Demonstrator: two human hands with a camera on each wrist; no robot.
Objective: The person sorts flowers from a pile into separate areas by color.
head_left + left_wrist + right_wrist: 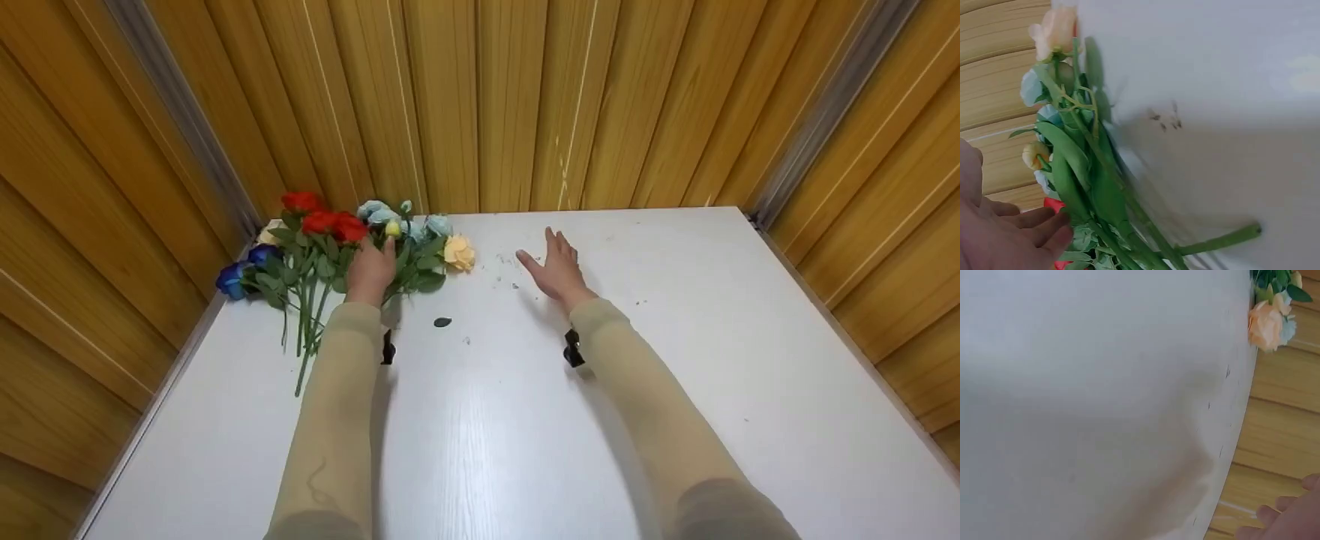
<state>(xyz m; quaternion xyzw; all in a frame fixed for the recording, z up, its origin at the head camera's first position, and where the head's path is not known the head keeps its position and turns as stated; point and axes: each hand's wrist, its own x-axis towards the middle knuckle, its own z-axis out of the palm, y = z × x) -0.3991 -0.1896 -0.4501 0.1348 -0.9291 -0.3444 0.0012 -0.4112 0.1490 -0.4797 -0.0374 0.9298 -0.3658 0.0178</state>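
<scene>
At the back left of the white table lies a pile of artificial flowers. Red roses (pixel 304 201), dark blue blooms (pixel 232 280), light blue blooms (pixel 439 225) and a peach rose (pixel 459 253) show in it. My left hand (pixel 369 274) is over the middle of the pile, near a small yellow bud (pixel 392 228). In the left wrist view its fingers (pixel 1036 219) are fairly straight beside the green leaves (pixel 1067 146) and a red petal. My right hand (pixel 559 271) is spread above the table to the right of the pile, holding nothing.
A loose green leaf (pixel 442 322) lies in front of the pile, and small dark bits are scattered toward the back. Bare green stems (pixel 302 371) point toward the front. Wood-patterned panels (pixel 510 105) rise behind the table (pixel 480 420) and along both sides.
</scene>
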